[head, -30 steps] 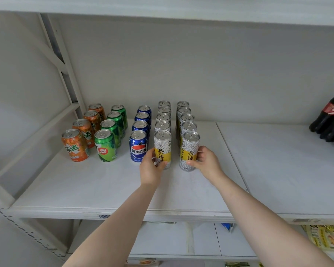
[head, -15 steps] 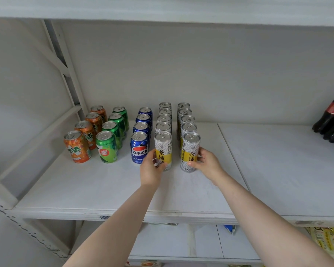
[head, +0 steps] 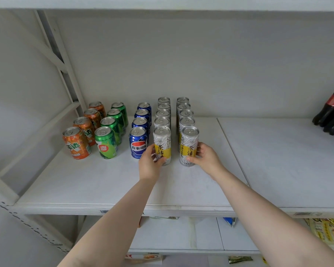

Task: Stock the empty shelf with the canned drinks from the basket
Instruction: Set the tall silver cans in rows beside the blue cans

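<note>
My left hand [head: 149, 163] grips one tall can [head: 162, 145], my right hand [head: 206, 158] another tall can [head: 189, 146]; I'd square both with their rows; then let go gently.

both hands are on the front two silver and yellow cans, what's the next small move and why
Probably let go of both and draw the hands back. The left hand grips the front can of the left silver row, the right hand the front can of the right silver row. Both cans stand upright on the shelf, in line with the cans behind them, so they look placed.
</note>
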